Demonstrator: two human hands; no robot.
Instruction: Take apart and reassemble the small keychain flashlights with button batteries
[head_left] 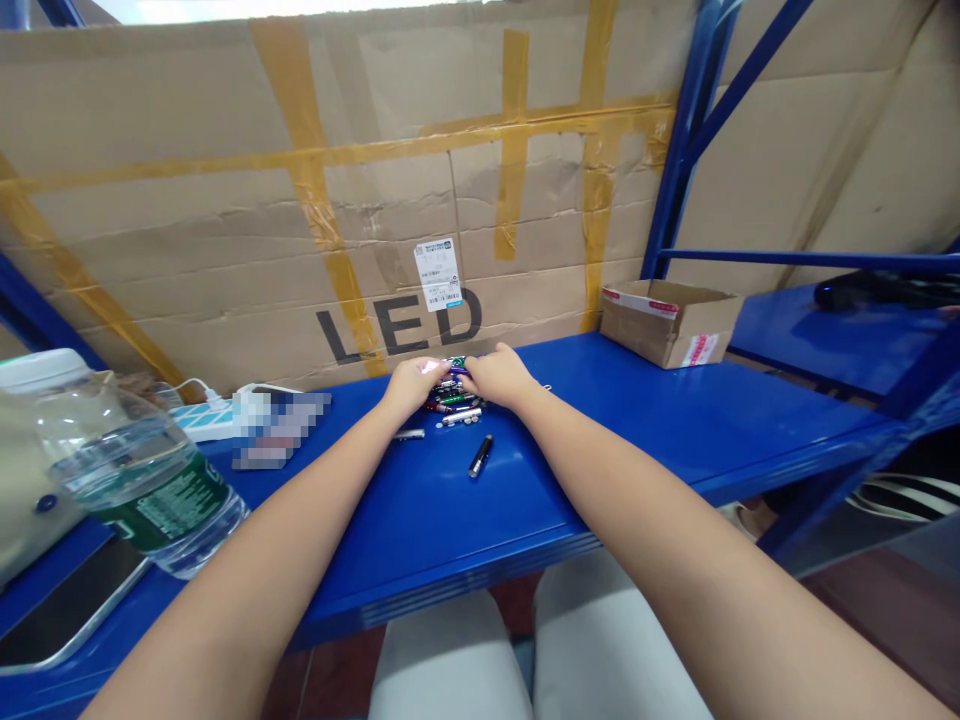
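My left hand (411, 388) and my right hand (499, 375) meet above a heap of small metal pen-like tubes (454, 396), and their fingers close on a purple tube (457, 370) at the top of the heap. Several tubes in green, red and silver lie under and just in front of my palms. A silver tube (461, 416) rests at the front of the heap. Closer to me lie a black tube (481, 456) and a short silver one (409, 434), apart from the heap and touching neither hand.
The heap lies on a blue steel shelf (570, 470) before a taped cardboard sheet (480, 170) printed LED. An open cardboard box (666, 325) stands to the right. A plastic water bottle (139, 475), a white power strip (199, 420) and a pixelated patch (279, 428) lie left.
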